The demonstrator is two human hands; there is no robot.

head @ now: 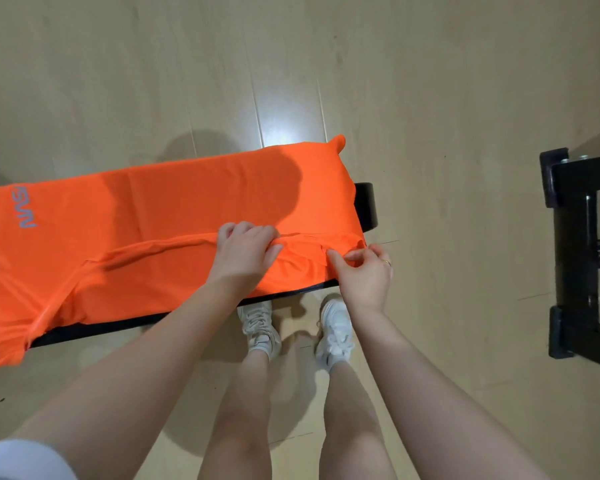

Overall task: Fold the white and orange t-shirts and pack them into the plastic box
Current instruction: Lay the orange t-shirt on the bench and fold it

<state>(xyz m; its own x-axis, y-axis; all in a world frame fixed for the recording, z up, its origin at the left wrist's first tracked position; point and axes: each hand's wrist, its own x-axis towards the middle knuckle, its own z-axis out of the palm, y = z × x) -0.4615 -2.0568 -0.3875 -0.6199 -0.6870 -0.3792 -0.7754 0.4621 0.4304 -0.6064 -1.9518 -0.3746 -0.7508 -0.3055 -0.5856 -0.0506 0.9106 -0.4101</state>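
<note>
You are in the folding step: your left hand (pixel 246 252) grips the fold ridge of the orange t-shirt (pixel 160 202), fingers curled on the cloth, and your right hand (pixel 364 268) pinches its near right edge. The shirt lies spread over the black bench (pixel 366 206). Next, I judge, carry that edge across evenly. No plastic box or white t-shirt shows; a black frame (pixel 575 251) stands far right.

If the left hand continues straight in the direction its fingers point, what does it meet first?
The left hand points up and right along the orange t-shirt; probably only more shirt fabric, then the black bench end.
</note>
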